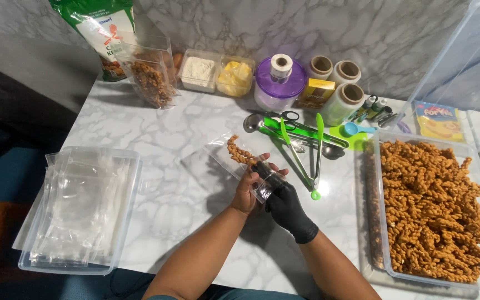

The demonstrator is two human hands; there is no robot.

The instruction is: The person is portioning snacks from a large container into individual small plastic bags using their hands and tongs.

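Clear plastic is what we have in hand: a small transparent pouch point(240, 158) held above the marble worktop point(162, 133), near the middle of the scene, with a few twisted orange-brown snack sticks point(239, 151) lying in its far end. Our bare left hand point(246, 191) is closed around the pouch's near end from below, and our black-gloved right hand point(285, 206) pinches the same end, its fingers curled shut on the film. We judge the pouch very light, limp and rather slippery, so it is best held at its open near edge, with the weight hanging in the far end. The sticks look brittle and would likely snap if squeezed. To the right stands a clear bin point(476, 275) heaped with the same snacks; green tongs point(316, 150) lie just beyond our hands.
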